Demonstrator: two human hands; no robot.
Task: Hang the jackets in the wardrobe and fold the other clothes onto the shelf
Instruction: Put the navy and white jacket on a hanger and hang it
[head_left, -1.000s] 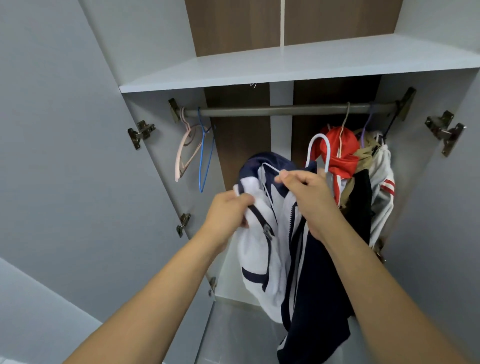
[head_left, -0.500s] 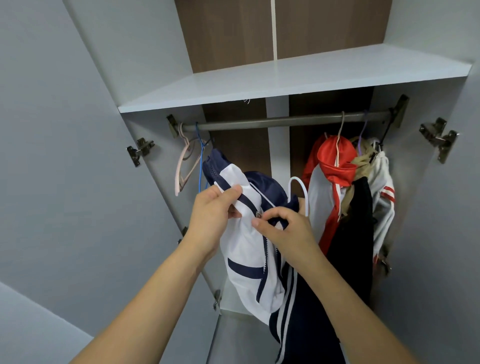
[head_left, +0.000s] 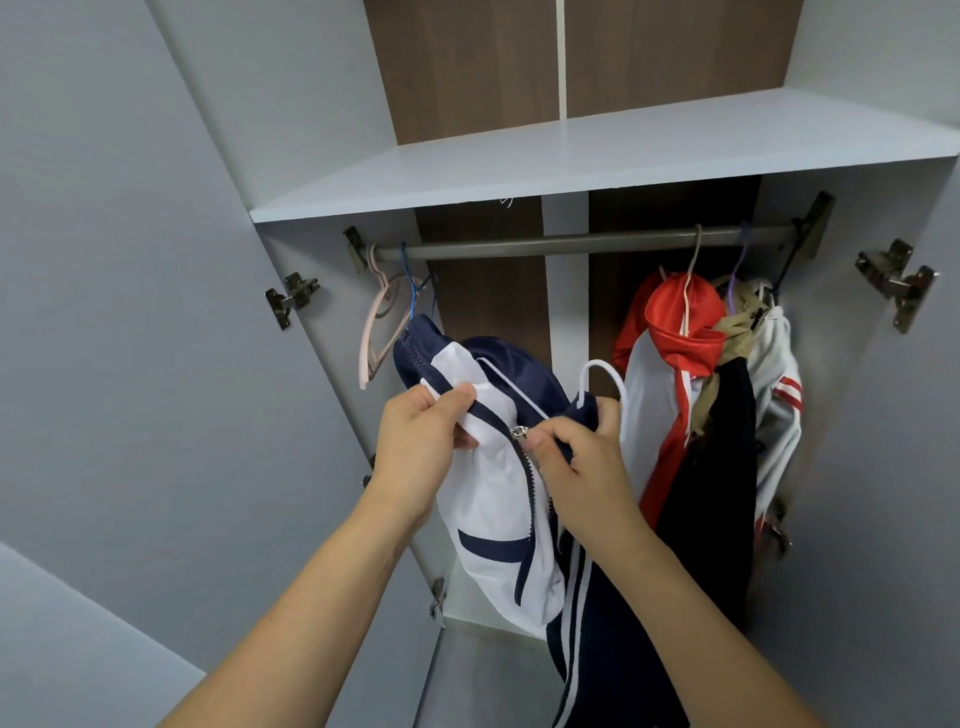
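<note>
below the rail (head_left: 571, 243), a navy-and-white zip jacket (head_left: 498, 499) on a white hanger (head_left: 605, 376), both hands pinching it

Both hands (head_left: 421, 441) pinch navy-white jacket (head_left: 493, 499) near rail (head_left: 571, 244)

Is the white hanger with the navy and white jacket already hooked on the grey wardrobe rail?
No, the white plastic hanger carrying the navy and white zip jacket sits well below the grey metal rail, its hook free in the air.

The right hand (head_left: 582, 462) has dropped from the white hanger (head_left: 605, 384) to, seemingly, pinch the jacket (head_left: 493, 499) zipper.
</note>
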